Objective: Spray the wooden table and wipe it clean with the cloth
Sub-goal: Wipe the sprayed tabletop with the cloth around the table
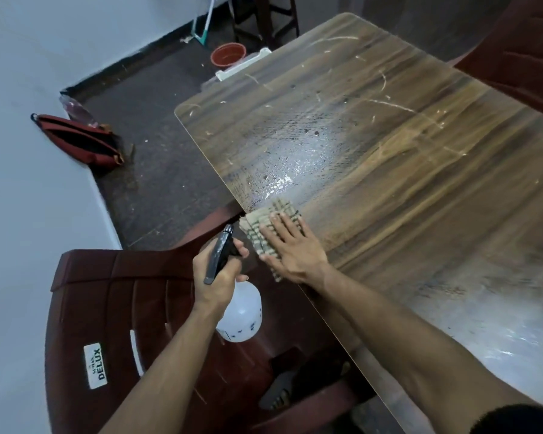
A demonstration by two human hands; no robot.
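Dim room with pale walls and dark speckled floor; wood-grain desk (405, 158) filling the 1 to 4 o'clock side, streaked with pale smears and beaded with spray droplets around the centre and toward 5 o'clock. Near the desk's 7 o'clock edge, a checked cloth (268, 227), folded, lying flat on the wet surface. Right hand (290, 245) spread flat on top of it, fingers straight and pressing down, pointing toward 11 o'clock. Just beside it at 8 o'clock, off the desk edge, left hand (215, 274) curled around the neck of a spray bottle (240, 314): black trigger head aimed toward 12 o'clock, translucent white body hanging below the fist, fill level not discernible. Underneath, a dark red plastic chair (123, 308) with a "DELUX" sticker at 7 o'clock, something dark lying on its seat. Against the wall at 9 o'clock, a red bag (79, 140) on the floor. Toward 12 o'clock, an orange-red bucket (228, 54), interior apparently bare, next to a white tray (232, 70) partly hidden behind the desk corner. Mop (203, 23) leaning on the far wall.
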